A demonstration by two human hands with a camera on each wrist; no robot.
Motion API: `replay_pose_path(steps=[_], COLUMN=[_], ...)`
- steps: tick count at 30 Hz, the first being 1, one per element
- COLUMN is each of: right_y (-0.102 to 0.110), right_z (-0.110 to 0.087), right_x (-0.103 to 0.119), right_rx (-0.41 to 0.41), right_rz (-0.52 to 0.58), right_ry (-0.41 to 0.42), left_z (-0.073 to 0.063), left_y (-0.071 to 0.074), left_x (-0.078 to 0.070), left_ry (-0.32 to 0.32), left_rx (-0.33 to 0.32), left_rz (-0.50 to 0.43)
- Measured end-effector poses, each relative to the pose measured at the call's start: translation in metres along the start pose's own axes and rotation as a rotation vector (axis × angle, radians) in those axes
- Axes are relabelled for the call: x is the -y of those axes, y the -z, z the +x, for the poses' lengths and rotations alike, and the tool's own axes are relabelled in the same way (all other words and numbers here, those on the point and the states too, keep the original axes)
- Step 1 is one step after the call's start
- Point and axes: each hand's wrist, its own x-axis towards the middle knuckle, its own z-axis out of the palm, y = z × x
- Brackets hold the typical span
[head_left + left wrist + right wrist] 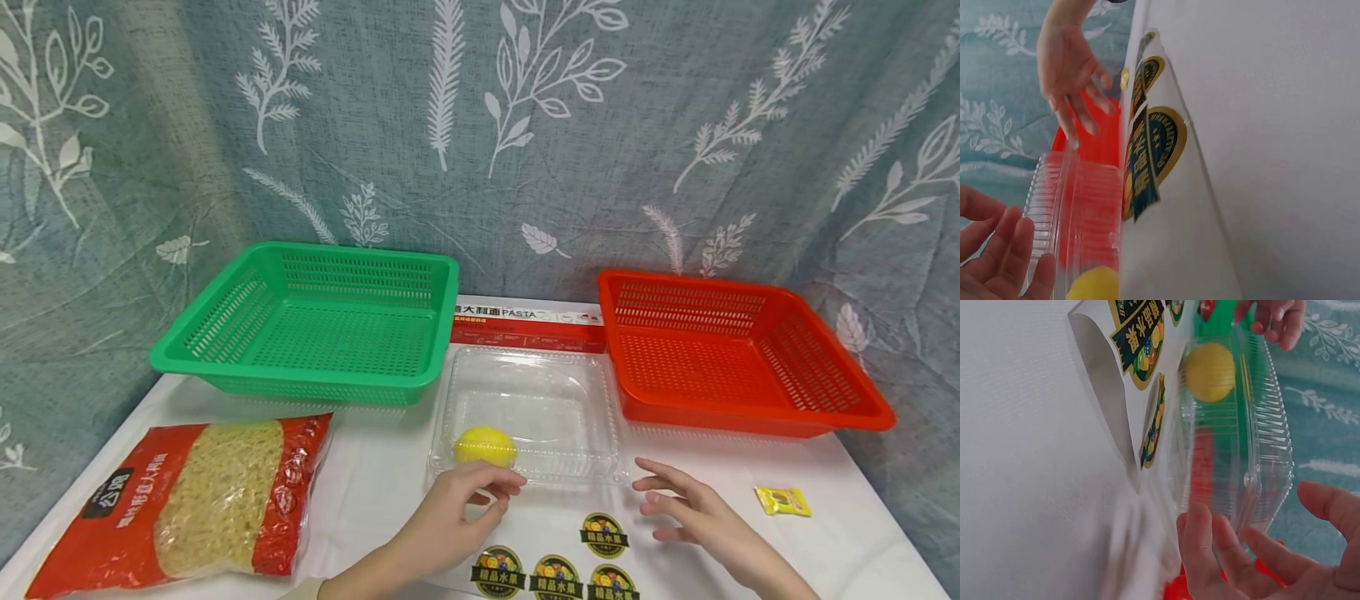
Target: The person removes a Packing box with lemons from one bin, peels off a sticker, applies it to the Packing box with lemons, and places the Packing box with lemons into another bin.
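Note:
A clear plastic clamshell box lies on the white table, its lid over its base. Inside, at the front left, rests a yellow lemon. Loosely bent, the fingers of my left hand hover by the box's front left edge and hold nothing. My right hand is off the front right corner, fingers spread and relaxed, also holding nothing. Between the hands, in front of the box, is a white sheet of round black-and-gold fruit stickers; one sticker sits higher than the rest. In the left wrist view the sheet's edge curls up.
A green basket stands back left and a red basket back right, with a pasta box lying between them. At left lies a red bag of pasta; a small yellow packet is at right. A patterned curtain hangs behind.

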Motion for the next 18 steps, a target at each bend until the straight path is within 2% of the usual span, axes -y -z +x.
replay_pose_path(steps=[6, 12, 15, 18], right_y=[-0.001, -0.004, -0.005, -0.007], right_z=[0.001, 0.001, 0.003, 0.005], right_x=[-0.006, -0.009, -0.010, -0.011], right_rx=[0.083, 0.120, 0.141, 0.155], right_rz=[-0.027, -0.060, -0.069, -0.089], right_ry=[0.006, 0.008, 0.021, 0.016], left_z=[0.006, 0.013, 0.016, 0.019], left_y=[-0.006, -0.014, -0.020, -0.027], left_x=[-0.004, -0.009, -0.011, -0.011], left_ry=[-0.075, -0.129, -0.137, -0.096], left_rx=[0.115, 0.261, 0.332, 0.388], left_rz=[0.165, 0.456, 0.600, 0.707])
